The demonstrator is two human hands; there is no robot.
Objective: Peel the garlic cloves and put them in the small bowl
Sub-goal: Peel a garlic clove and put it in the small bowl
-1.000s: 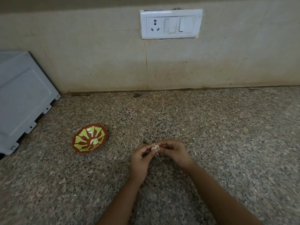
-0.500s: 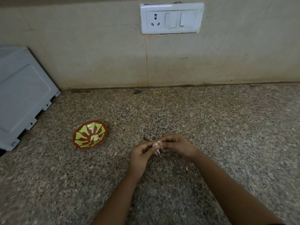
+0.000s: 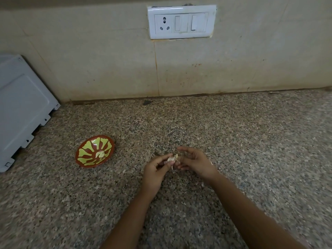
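Observation:
A pale garlic clove (image 3: 170, 159) with loose papery skin sits between my two hands, low over the speckled counter. My left hand (image 3: 156, 169) pinches it between thumb and fingertips. My right hand (image 3: 195, 163) is on the clove's right side, its lower fingers touching the skin and its index finger lifted away. The small bowl (image 3: 86, 163), red-brown with yellow-green petal marks, lies to the left of my hands. One peeled clove (image 3: 100, 154) lies inside it.
The granite counter (image 3: 251, 150) runs back to a tiled wall with a white socket and switch plate (image 3: 181, 21). A grey appliance (image 3: 21, 108) stands at the far left. Small skin flakes (image 3: 203, 184) lie by my right wrist.
My right hand's fingers have spread and its index finger has lifted off the clove. More loose skin sticks out from the clove. The view has tilted slightly.

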